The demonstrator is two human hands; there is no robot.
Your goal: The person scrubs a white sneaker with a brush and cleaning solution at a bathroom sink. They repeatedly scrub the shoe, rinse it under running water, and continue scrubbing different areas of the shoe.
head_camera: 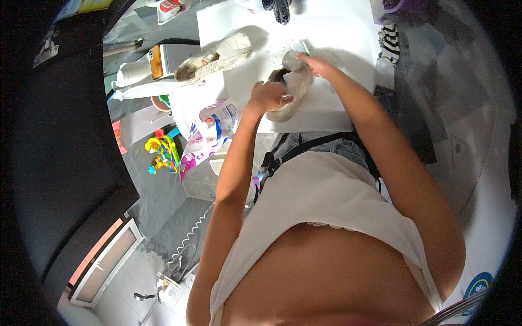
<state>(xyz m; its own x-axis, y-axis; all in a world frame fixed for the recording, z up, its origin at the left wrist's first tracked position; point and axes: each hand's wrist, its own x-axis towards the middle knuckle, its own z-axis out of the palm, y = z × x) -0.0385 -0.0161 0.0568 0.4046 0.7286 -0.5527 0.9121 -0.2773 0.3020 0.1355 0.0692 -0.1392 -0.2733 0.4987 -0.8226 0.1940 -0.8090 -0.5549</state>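
Note:
My left hand (270,97) grips the side of an off-white shoe (299,87) near its dark opening, at the front of a white sink (326,32). The shoe's pale tongue (291,61) is folded out toward the far side. My right hand (320,67) holds a small brush (306,48) against the tongue; its pale bristles show beyond my fingers, and its handle is mostly hidden. A second off-white shoe (222,57) lies on its own to the left, across the sink's edge.
Left of the sink are a purple-and-white plastic packet (214,128), a phone (155,62) leaning on a white box (179,57), a white cup (133,73) and a colorful toy (163,150). Black footwear (281,11) lies at the back. A striped cloth item (389,42) sits right.

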